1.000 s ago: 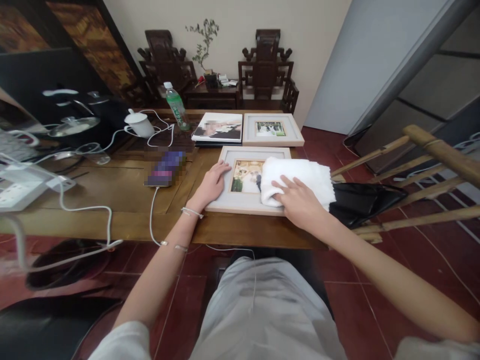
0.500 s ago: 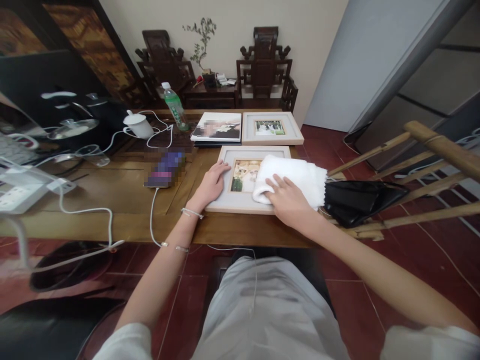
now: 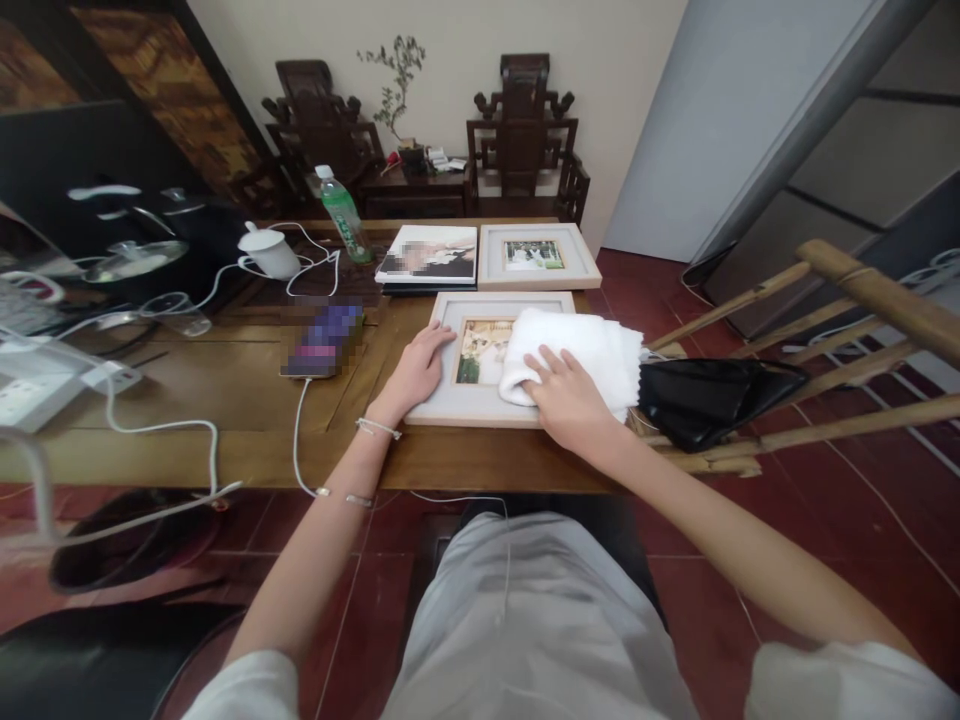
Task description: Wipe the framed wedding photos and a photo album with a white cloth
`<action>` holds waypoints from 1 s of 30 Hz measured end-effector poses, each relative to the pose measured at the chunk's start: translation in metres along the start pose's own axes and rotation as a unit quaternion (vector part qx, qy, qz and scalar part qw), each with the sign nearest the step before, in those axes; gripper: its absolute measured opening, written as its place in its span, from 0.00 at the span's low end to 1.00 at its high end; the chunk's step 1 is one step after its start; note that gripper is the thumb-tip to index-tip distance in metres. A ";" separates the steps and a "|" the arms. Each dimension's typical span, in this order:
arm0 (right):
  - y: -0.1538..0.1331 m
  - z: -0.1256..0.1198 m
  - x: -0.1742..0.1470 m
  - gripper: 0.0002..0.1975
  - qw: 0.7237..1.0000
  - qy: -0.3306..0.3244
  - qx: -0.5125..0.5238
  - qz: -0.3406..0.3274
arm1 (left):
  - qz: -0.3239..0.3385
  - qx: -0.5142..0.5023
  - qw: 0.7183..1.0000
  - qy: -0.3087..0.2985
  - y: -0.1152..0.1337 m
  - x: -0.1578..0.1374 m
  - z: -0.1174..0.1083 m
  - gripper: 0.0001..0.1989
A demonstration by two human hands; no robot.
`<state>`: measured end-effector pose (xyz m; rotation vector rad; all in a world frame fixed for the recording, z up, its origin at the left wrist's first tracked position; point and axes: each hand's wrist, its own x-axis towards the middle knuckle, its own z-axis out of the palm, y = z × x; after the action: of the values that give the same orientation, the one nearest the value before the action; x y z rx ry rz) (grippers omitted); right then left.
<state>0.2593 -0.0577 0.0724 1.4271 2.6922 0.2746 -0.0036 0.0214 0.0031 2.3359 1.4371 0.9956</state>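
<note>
Left hand (image 3: 416,372) open, fingers lying on left border of near picture frame (image 3: 472,400), nothing gripped. Right hand (image 3: 570,398) open too, fingers spread over folded white cloth (image 3: 600,350); thumb kinda lost at fold, can't tell if it pinches. Cloth covers frame's right side, sticks out past it. Frame sits flat on table (image 3: 480,465), near side. Count: two frames (other one (image 3: 576,265) far right), one cloth, one bottle (image 3: 345,220) far left, one phone (image 3: 322,340) left.

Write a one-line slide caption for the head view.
Right hand on a cloth atop the nearer frame, left hand on the frame's left side.
</note>
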 end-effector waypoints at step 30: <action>0.014 -0.002 -0.024 0.26 0.999 0.006 0.024 -0.045 | -0.002 -0.015 1.000 -0.006 -0.004 0.001 0.002 0.23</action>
<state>0.2838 -0.0705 0.0763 1.3149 2.7824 0.2146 -0.0054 0.0241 0.0001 2.3135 1.4129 0.9923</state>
